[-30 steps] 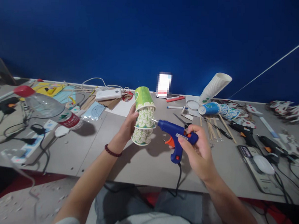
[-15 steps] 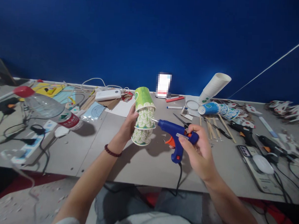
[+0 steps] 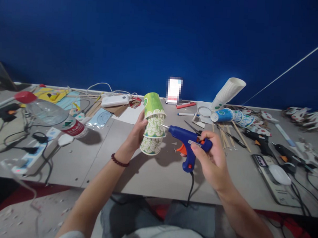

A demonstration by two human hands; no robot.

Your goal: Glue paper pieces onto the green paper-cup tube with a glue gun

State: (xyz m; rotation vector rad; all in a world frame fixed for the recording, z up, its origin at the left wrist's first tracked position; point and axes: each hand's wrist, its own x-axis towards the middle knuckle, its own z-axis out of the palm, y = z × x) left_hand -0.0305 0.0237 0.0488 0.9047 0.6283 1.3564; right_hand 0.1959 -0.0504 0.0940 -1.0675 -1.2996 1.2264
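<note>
My left hand (image 3: pixel 137 132) is wrapped round the left side of a column of green-and-white paper cups (image 3: pixel 155 124), held nearly upright above the table. The top cup is plain green in its upper part, and the ones below carry a scale pattern. In my right hand (image 3: pixel 211 158) is a blue hot glue gun (image 3: pixel 186 137) with an orange trigger, its cord hanging down. The metal nozzle points left at the middle cup, very near or touching its side; I cannot tell which. Part of my left fingers is hidden behind the cups.
At left lie a plastic bottle (image 3: pixel 53 116) and a power strip (image 3: pixel 37 155). Behind stand a lit phone (image 3: pixel 174 91) and a leaning stack of white cups (image 3: pixel 228 92). To the right are blue cups (image 3: pixel 222 115), wooden sticks (image 3: pixel 228 134), more glue guns (image 3: pixel 286 156) and a phone (image 3: pixel 272 183).
The glue gun's nozzle has shifted slightly up and to the right along the middle cup. The cups and my left hand stay nearly still.
</note>
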